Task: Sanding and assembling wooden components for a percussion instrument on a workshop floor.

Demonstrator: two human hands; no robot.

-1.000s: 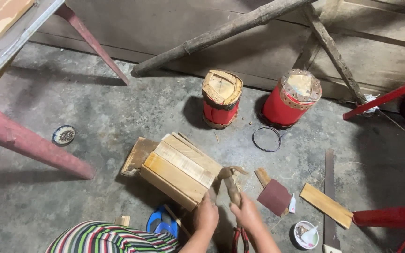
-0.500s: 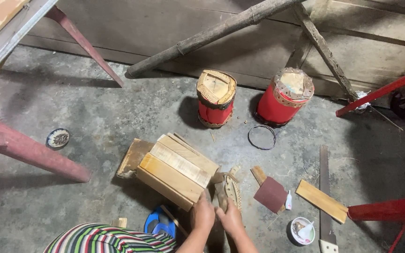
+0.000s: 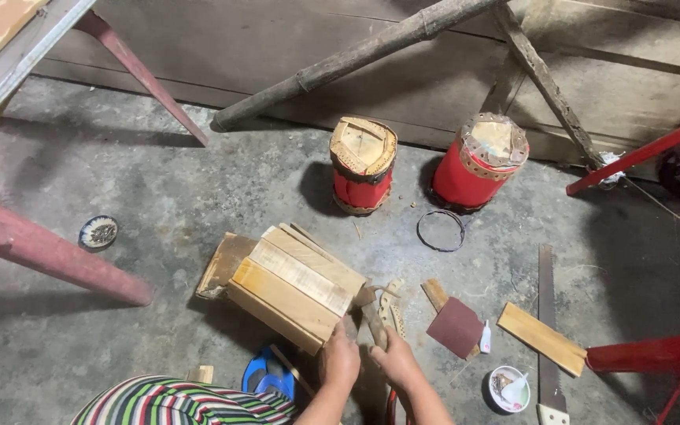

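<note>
Low in the frame's centre, both hands, left hand (image 3: 341, 360) and right hand (image 3: 394, 360), close around a thin curved wooden strip (image 3: 389, 312) beside the stack of wooden blocks (image 3: 293, 285) on the concrete floor (image 3: 159, 205); it looks light, stiff and brittle, best gripped near its lower end.

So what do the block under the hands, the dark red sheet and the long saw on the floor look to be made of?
The block looks like bare, unfinished wood slats: pale yellow with visible grain and seams. The dark red sheet seems to be sandpaper, matte and thin, though cloth is possible. The saw has a dull grey blade, likely steel, and a pale handle, probably wood.
</note>
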